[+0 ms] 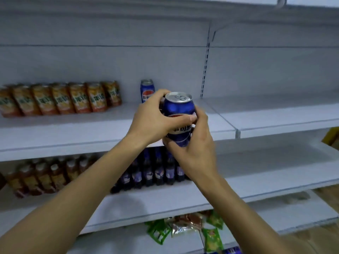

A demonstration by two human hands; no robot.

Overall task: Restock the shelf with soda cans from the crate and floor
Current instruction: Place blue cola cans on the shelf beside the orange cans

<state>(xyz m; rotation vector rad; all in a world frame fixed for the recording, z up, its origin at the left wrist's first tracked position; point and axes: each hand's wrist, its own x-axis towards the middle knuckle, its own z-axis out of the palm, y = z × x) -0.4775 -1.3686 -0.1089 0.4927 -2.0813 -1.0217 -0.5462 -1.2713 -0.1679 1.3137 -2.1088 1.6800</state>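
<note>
Grips of left hand [154, 119] and right hand [195, 151] curl round blue Pepsi can [178, 107]

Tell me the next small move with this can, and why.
Probably push the can forward and set it upright on the shelf beside the standing can. The left hand and right hand both hold it upright near the shelf's front edge, and there is bare space around the standing can, right of the orange packs.
</note>
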